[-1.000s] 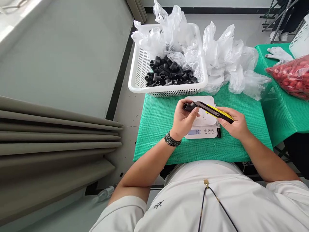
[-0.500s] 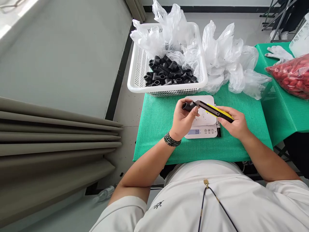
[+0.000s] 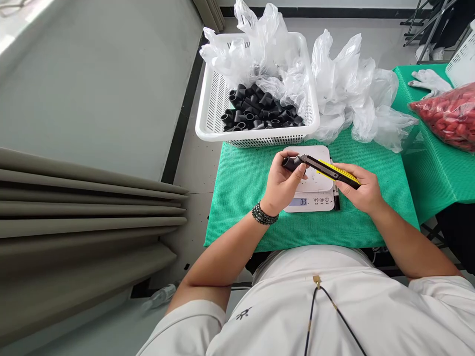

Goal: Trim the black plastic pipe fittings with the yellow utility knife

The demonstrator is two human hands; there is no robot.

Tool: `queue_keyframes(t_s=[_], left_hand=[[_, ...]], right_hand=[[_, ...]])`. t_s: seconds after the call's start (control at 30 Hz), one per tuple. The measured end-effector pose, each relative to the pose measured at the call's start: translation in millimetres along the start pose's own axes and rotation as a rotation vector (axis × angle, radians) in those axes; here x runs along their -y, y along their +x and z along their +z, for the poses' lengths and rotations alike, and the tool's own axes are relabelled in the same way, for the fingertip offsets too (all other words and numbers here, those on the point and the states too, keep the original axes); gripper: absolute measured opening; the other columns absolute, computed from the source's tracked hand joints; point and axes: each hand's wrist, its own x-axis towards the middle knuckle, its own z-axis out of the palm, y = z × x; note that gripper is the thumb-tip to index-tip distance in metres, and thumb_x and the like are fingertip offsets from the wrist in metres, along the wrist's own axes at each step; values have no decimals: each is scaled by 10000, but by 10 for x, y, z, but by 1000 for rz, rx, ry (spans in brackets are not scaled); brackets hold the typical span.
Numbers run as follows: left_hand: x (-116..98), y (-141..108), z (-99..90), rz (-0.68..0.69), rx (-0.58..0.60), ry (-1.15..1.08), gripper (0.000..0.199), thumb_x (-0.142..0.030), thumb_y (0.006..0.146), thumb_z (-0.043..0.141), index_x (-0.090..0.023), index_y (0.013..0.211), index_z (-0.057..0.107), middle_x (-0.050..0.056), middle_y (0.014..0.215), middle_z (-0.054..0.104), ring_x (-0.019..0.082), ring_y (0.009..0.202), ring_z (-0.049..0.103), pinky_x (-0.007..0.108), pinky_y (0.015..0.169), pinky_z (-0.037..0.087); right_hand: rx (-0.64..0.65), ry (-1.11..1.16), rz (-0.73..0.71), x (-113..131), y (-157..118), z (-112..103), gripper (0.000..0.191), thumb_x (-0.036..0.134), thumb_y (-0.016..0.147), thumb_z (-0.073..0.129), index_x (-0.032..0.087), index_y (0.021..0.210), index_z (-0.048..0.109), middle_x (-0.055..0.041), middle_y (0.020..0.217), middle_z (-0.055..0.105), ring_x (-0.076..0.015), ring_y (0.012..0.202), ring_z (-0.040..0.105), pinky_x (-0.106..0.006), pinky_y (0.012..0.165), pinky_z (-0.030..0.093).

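Observation:
My left hand (image 3: pixel 285 179) grips a black pipe fitting (image 3: pixel 290 163) between thumb and fingers, its round opening facing left. Wrapped around a yellow and black utility knife (image 3: pixel 334 171), my right hand (image 3: pixel 361 187) keeps the blade end at the fitting's right side. The blade tip appears to touch the fitting's edge. Both hands are above a white digital kitchen scale (image 3: pixel 314 201) with a lit display and small dark crumbs on its plate. Beside the scale lies a black marker (image 3: pixel 336 198), partly hidden by the knife and my right hand.
A white basket (image 3: pixel 202 123) at the back holds many black fittings (image 3: pixel 260 109) and clear plastic bags (image 3: pixel 265 42). More plastic bags (image 3: pixel 345 89) lie to its right. On the green-covered table (image 3: pixel 237 198)'s right neighbour are a glove (image 3: pixel 430 80) and a bag of red pieces (image 3: pixel 451 118).
The fitting has turned slightly in my left hand, and its opening has shifted a little right. The knife stays against it, almost unmoved.

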Motion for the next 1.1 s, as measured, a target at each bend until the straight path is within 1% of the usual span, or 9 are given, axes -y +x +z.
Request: queue_keyframes(t_s=[0.17, 0.3, 0.5, 0.77, 0.93, 1.1], left_hand=[[8, 0, 3, -17, -3, -10, 543, -619, 927, 832, -221, 1169, 552, 32, 961, 738, 120, 793, 740, 239, 669, 642], [10, 0, 0, -33, -11, -7, 557, -635, 918, 833, -221, 1165, 553, 26, 951, 737, 111, 763, 732, 234, 656, 635], [6, -1, -7, -49, -2, -11, 563, -638, 922, 828, -219, 1176, 552, 18, 934, 738, 98, 721, 715, 230, 652, 630], [4, 0, -15, -55, 12, 3, 557, -644, 930, 816, -220, 1183, 557, 28, 950, 725, 124, 778, 736, 251, 672, 639], [13, 0, -25, -59, 11, 15, 561, -646, 930, 815, -216, 1185, 561, 24, 943, 739, 102, 713, 715, 244, 660, 631], [22, -2, -31, -60, 10, 24, 562, -646, 932, 813, -215, 1191, 562, 24, 947, 743, 99, 712, 712, 239, 664, 625]], right_hand=[[18, 0, 9, 7, 13, 4, 369, 328, 927, 798, 275, 1292, 816, -77, 1270, 853, -304, 1133, 838, -449, 988, 710], [23, 9, 1, 21, 26, 10, 368, 298, 926, 793, 275, 1293, 815, -73, 1267, 854, -301, 1142, 837, -441, 994, 709], [34, 5, 28, 38, 29, 4, 369, 313, 918, 790, 267, 1282, 818, -74, 1273, 853, -304, 1158, 832, -451, 1015, 701], [45, -6, 58, 49, 28, -1, 378, 333, 915, 782, 267, 1286, 814, -75, 1281, 849, -310, 1162, 827, -461, 1012, 699], [46, 3, 50, 55, 30, 0, 379, 316, 914, 782, 259, 1287, 811, -77, 1278, 850, -303, 1157, 829, -449, 1006, 700], [55, 3, 42, 55, 30, -2, 381, 300, 920, 782, 261, 1298, 807, -78, 1282, 848, -303, 1157, 829, -446, 1002, 702]])
